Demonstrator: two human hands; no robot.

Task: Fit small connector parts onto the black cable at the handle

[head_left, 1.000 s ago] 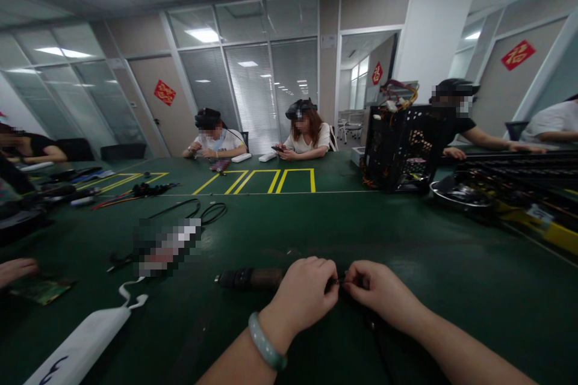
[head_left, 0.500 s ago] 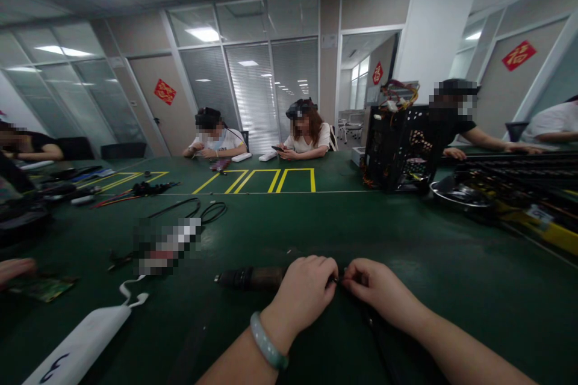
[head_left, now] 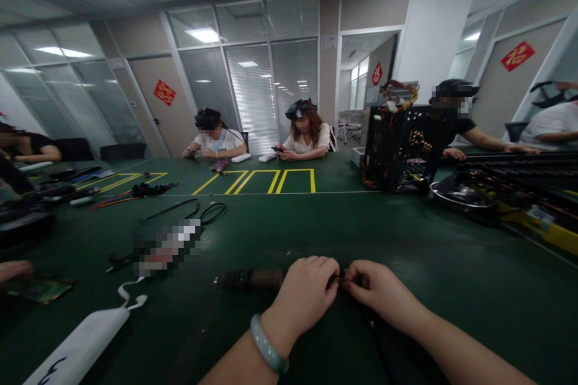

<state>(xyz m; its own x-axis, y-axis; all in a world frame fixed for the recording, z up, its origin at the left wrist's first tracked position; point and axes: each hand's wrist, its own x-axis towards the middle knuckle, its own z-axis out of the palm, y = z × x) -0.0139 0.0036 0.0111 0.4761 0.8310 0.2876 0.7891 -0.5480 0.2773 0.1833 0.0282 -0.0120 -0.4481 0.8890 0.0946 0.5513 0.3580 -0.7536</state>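
Note:
A dark electric screwdriver lies along the green table top with its metal tip toward the left. My left hand, a jade-coloured bangle at its wrist, is closed over the rear end of the tool and hides that part. Close beside it, my right hand is closed in a pinch on a small dark piece at the end of a black cable. The fingertips of both hands almost meet, and the small joint between them is mostly covered. From there the cable runs down toward the near edge.
A white power bank with a white cord lies at the lower left. Beyond it are a pixelated object, a green circuit board by another person's hand, and a black computer case. A metal bowl stands right; several people sit around.
My hands stay almost in place, still closed at the screwdriver's rear end. At the far right, a person's hand and a dark headset have come into view.

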